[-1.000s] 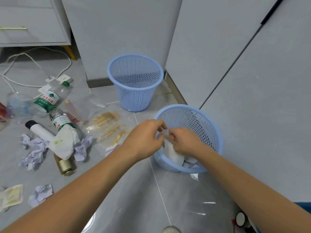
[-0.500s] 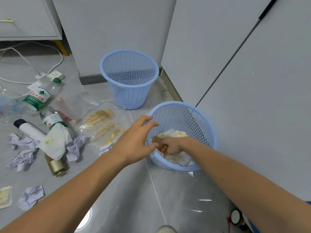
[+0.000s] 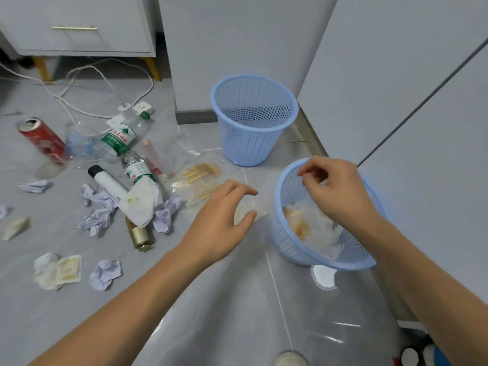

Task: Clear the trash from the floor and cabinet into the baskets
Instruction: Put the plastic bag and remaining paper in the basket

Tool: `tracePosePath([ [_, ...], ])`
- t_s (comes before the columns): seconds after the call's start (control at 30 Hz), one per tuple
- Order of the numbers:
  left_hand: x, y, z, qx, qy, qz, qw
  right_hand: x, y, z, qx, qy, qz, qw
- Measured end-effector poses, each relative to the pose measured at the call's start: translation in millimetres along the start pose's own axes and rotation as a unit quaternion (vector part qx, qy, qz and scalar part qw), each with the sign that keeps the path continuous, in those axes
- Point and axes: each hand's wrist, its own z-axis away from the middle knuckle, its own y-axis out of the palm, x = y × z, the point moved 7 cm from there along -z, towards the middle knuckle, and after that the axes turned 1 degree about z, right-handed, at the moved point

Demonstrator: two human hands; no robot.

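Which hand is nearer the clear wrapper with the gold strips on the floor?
Left. The left hand hovers right at the clear wrapper, fingers spread over its near edge. The right hand is off to the side, above the near basket.

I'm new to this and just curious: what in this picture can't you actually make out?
- Near basket: contents under the right hand are hidden, head view.
- Far basket: its bottom is screened by the mesh wall.
- Gold-capped bottle: body covered by tissue.
- Bottom-right objects: cut off by the frame edge.

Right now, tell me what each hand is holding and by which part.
Nothing is held. The left hand hovers open above the floor; the right hand hangs empty, fingers loosely curled, over the tilted blue mesh plastic basket of crumpled wrappers.
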Motion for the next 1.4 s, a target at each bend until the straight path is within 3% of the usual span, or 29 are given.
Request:
tracePosePath([
  [0.1,48.2,-22.3,40.3,-0.020,-0.076,-0.004,0.997,76.6,17.4,23.5,-0.014,-0.067,-0.136,0.988],
  [0.17,82.5,-30.0,69.2,-0.010,-0.137,-0.028,0.990,100.1,75.7,37.1,0.071,-0.058,-0.186,0.978],
  [0.23,112.0,-31.2,95.1,0.016,-0.203,-0.047,0.978,89.7,153.9,46.5,0.182,0.021,-0.195,0.963],
  [0.33,138.3,-25.9,123.9,0.053,-0.271,-0.047,0.960,47.7,244.1,55.0,0.293,0.102,-0.106,0.945],
  [0.5,173.5,-28.9,146.8,0.011,-0.318,-0.058,0.946,26.5,293.4,27.2,0.255,0.024,0.054,0.965],
  [0.63,202.0,-51.4,178.7,-0.049,-0.370,-0.107,0.921,33.6,325.7,23.2,0.296,-0.076,0.125,0.944],
  [0.7,214.2,-62.2,200.1,-0.069,-0.382,-0.136,0.912,37.1,332.0,23.9,0.285,-0.099,0.111,0.947],
  [0.87,232.8,-86.3,240.8,-0.157,-0.414,-0.173,0.880,78.6,318.0,1.6,0.176,-0.154,0.033,0.972],
  [0.97,242.1,-83.5,243.8,-0.122,-0.420,-0.195,0.878,108.8,327.5,-8.6,0.209,-0.216,0.047,0.952],
  [1.07,251.6,-74.9,230.0,-0.070,-0.409,-0.219,0.883,119.0,346.7,-9.6,0.267,-0.228,0.076,0.933],
  [1.17,257.7,-68.2,212.4,-0.066,-0.377,-0.218,0.898,114.7,363.1,-4.3,0.307,-0.218,0.074,0.923],
  [1.4,237.7,-84.9,213.5,-0.146,-0.342,-0.160,0.914,108.3,339.1,-0.9,0.255,-0.174,0.040,0.950],
])
